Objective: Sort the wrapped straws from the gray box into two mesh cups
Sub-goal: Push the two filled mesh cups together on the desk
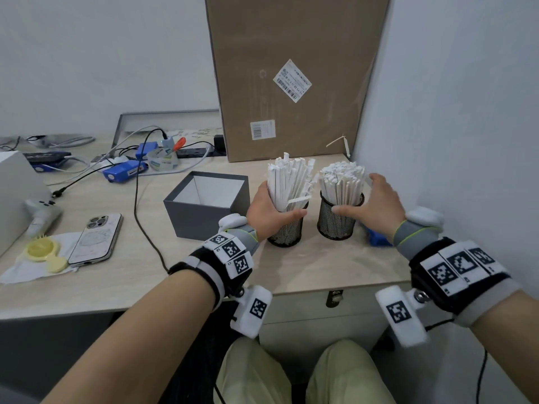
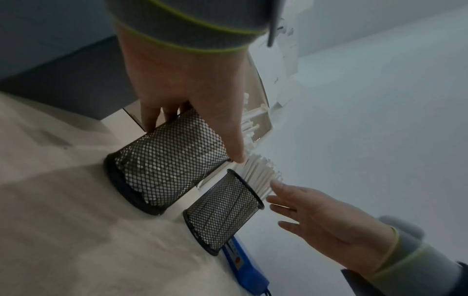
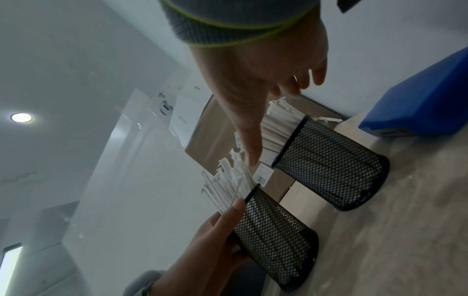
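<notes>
Light wooden desk by white wall | gray box sat left of two upright, straw-filled mesh cups | left hand wrapped left mesh cup | right hand spread open beside right mesh cup, seemingly not touching it.

Two cups stand side by side on the desk, straws in each; box left, carton behind.

A narrow gap separates the mesh cups; wall and cardboard box hem them in.
</notes>
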Demonstrator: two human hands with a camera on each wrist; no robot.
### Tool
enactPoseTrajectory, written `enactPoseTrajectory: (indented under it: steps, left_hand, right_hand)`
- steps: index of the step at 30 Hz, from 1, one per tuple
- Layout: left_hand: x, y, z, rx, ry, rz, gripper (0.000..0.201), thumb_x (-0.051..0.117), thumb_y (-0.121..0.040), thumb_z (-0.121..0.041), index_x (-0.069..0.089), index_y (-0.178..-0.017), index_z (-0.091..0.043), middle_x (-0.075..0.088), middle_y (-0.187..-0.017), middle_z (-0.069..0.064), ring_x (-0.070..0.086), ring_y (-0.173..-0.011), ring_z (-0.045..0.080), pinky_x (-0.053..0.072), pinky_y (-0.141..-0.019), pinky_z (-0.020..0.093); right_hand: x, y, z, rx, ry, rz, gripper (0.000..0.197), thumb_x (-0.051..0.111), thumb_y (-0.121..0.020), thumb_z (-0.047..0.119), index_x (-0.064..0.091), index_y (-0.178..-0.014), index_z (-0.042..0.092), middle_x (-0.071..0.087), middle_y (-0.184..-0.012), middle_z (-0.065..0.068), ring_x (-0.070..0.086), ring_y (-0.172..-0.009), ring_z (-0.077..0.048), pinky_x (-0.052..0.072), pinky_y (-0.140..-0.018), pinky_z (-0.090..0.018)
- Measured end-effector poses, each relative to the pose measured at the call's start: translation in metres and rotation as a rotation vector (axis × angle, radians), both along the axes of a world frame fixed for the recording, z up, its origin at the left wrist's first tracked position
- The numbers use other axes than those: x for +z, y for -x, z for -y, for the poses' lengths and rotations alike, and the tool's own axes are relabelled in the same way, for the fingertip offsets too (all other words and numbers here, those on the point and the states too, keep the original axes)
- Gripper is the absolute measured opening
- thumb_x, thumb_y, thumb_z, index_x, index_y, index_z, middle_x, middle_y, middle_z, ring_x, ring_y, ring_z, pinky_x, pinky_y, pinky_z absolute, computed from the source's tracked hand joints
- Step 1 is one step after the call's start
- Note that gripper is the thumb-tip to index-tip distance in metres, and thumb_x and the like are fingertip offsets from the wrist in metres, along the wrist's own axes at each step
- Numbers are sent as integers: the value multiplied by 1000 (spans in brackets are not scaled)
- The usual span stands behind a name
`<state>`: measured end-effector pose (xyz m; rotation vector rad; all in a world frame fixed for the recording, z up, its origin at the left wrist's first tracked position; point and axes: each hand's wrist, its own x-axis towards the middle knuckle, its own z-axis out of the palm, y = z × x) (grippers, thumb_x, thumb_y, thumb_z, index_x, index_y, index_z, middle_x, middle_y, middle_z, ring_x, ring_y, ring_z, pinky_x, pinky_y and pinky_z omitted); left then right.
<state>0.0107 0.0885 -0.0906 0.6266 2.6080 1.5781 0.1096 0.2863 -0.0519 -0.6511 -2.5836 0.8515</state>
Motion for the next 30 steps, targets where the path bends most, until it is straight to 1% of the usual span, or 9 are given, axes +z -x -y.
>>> enactPoseTrajectory:
  steps: [2,4,7,10,13,16,21,26,30]
  left_hand:
    - [0,0,-4,47,10,-19,91,83,-58,-50,39,-131,-18,57,-124,-1,57,-113,19,48,-98,39]
    - [1,-1,-8,89,27,-36,89,82,-59,-52,40,-130,-19,58,-122,-2,58,-111,19,48,-97,37]
    - [2,-3,-11,112,-31,-20,87,83,-63,-46,40,-133,-19,57,-124,-5,55,-108,13,42,-91,25]
    - [4,-4,-15,70,-77,1,80,83,-68,-37,41,-133,-18,55,-118,-7,51,-104,7,39,-88,21]
    - [3,-1,-21,44,-82,11,73,82,-70,-34,43,-130,-19,54,-111,-10,54,-103,9,41,-87,22]
    - [3,3,-25,78,-65,16,73,81,-68,-40,44,-127,-20,57,-111,-8,57,-105,13,45,-89,26]
    - [15,14,-32,94,-84,39,72,80,-71,-38,44,-130,-17,58,-119,-3,56,-106,13,44,-90,26]
    - [39,41,-48,70,-26,2,68,80,-72,-37,47,-128,-17,58,-119,-2,55,-107,14,44,-90,27]
    - [56,73,-71,75,23,-8,70,79,-72,-39,46,-128,-14,58,-124,3,57,-113,21,47,-97,35]
  right_hand:
    - [-3,11,-2,58,65,70,109,86,-57,44,27,-141,10,47,-140,-11,46,-128,-29,38,-104,-37]
    - [-6,21,-4,58,105,83,109,88,-55,40,28,-140,9,48,-138,-11,48,-126,-30,40,-104,-38]
    - [-11,31,-6,26,141,73,111,90,-53,37,27,-140,8,48,-137,-11,48,-125,-31,40,-105,-40]
    - [-13,38,-10,37,180,79,101,89,-55,35,33,-135,8,52,-131,-10,52,-120,-29,43,-102,-39]
    - [-16,43,-14,53,193,51,94,89,-52,37,41,-128,10,57,-124,-8,56,-115,-28,46,-98,-39]
    - [-17,44,-15,64,185,49,88,88,-50,40,48,-123,12,61,-117,-5,59,-107,-26,49,-93,-38]
    - [-10,57,-21,105,236,-14,97,79,-28,60,56,-116,24,67,-109,6,64,-99,-16,53,-91,-38]
    - [24,83,-33,142,256,-44,93,82,-32,52,58,-116,21,68,-109,3,64,-100,-17,53,-92,-37]
    - [46,118,-54,177,296,-45,79,88,-41,39,63,-114,21,70,-108,2,65,-98,-17,52,-92,-35]
